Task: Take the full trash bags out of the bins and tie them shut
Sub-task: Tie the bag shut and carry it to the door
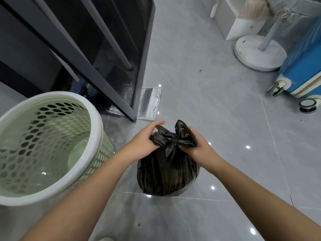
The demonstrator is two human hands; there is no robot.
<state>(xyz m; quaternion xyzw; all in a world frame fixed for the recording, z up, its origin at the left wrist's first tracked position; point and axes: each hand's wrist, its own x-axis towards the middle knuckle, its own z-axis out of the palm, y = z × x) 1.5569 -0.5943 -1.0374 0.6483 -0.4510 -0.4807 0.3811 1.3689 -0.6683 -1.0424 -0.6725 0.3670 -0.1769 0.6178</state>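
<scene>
Now both hands: left hand point(145, 138), right hand point(194, 143) pinching knotted neck of trash bag point(166, 174).

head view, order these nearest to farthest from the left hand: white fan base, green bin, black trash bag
1. black trash bag: the left hand grips its gathered top, so they touch.
2. green bin: on the floor just to the left of that hand.
3. white fan base: far off across the floor, at the upper right.
</scene>
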